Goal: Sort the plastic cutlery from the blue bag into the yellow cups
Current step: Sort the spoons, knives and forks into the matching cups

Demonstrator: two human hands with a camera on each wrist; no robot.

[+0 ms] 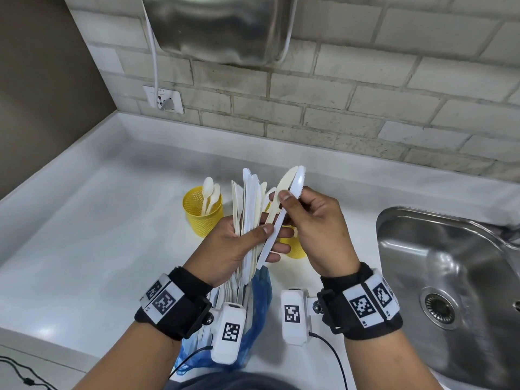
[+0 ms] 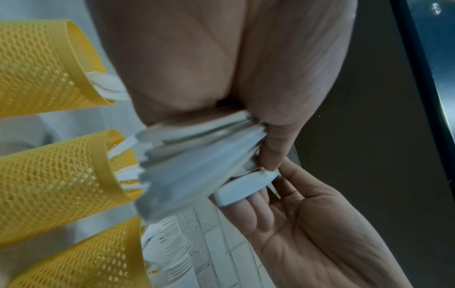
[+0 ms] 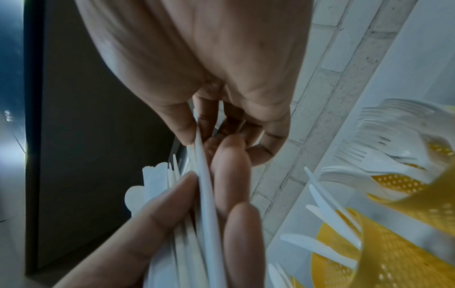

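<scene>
My left hand (image 1: pixel 264 237) grips a fanned bundle of white and cream plastic knives (image 1: pixel 247 204) upright above the counter. My right hand (image 1: pixel 281 204) pinches one white knife (image 1: pixel 292 190) at the right edge of the bundle, with a cream knife just behind it. The right wrist view shows this white knife (image 3: pixel 206 194) edge-on between thumb and fingers. A yellow mesh cup (image 1: pixel 201 218) holding spoons stands to the left. Another yellow cup (image 1: pixel 294 246) is mostly hidden behind my hands. The blue bag (image 1: pixel 259 305) lies under my wrists with more cutlery in it.
A steel sink (image 1: pixel 450 277) is set into the white counter (image 1: pixel 84 235) at the right. The brick wall (image 1: pixel 365 108) with a socket (image 1: pixel 163 99) runs behind. In the right wrist view one cup (image 3: pixel 406 185) holds forks and another (image 3: pixel 344 263) holds knives.
</scene>
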